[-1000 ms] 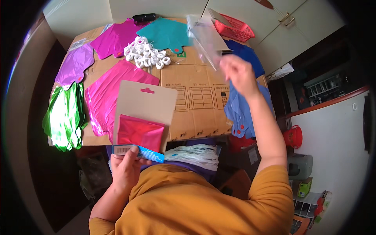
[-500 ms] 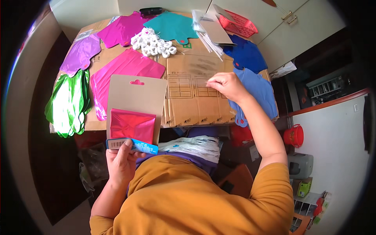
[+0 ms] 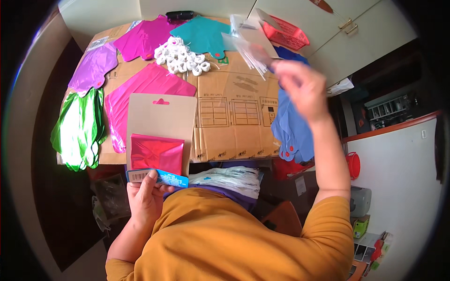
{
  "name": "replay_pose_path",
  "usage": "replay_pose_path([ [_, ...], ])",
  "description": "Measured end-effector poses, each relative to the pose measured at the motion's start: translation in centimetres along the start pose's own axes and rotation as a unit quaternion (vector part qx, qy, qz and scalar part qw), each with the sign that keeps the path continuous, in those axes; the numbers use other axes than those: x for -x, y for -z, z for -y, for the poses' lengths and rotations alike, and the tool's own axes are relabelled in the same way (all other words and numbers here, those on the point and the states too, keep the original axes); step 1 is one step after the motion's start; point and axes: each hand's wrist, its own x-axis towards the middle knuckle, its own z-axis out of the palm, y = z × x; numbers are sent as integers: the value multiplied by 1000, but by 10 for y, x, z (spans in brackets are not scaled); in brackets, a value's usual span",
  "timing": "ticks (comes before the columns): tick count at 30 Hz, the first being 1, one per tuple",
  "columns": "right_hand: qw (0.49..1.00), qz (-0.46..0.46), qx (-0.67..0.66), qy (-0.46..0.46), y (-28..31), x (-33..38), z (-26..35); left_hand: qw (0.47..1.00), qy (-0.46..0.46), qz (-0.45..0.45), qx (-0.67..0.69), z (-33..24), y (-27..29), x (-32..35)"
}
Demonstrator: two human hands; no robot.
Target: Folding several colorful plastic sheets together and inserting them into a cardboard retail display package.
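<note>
My left hand [image 3: 149,194] grips a beige backing card [image 3: 161,114] at its lower edge, thumb in front. A folded pink foil balloon [image 3: 157,152] lies against the card, above a blue label [image 3: 171,178] with a barcode. The card stands in front of the table's near edge. My right hand [image 3: 302,89] is smeared by motion over the table's far right, near white sticks [image 3: 253,61] and clear plastic sleeves [image 3: 236,23]. Whether its fingers hold anything cannot be made out. It partly covers a dark blue foil balloon [image 3: 287,53].
Cardboard [image 3: 234,136] covers the table. Flat foil balloons lie around it: pink [image 3: 154,82], magenta [image 3: 147,37], teal [image 3: 204,35], purple [image 3: 96,65], green [image 3: 79,126], light blue [image 3: 290,126]. White ribbon rolls [image 3: 180,56] and a red basket [image 3: 286,35] sit at the back. White strands [image 3: 229,180] lie across my lap.
My right hand has moved up and to the right, from above the middle of the cardboard toward the sticks and sleeves. My left hand still holds the card in nearly the same place.
</note>
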Motion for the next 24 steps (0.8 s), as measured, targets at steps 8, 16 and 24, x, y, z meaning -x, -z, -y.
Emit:
replay_pose_path([
  [8, 967, 194, 118, 116, -75, 117, 48, 997, 80, -16, 3, 11, -4, 4],
  [16, 891, 7, -296, -343, -76, 178, 110, 984, 165, 31, 58, 68, -28, 11],
  [24, 750, -125, -450, -468, -138, 203, 145, 975, 200, 96, -32, 104, -24, 18],
])
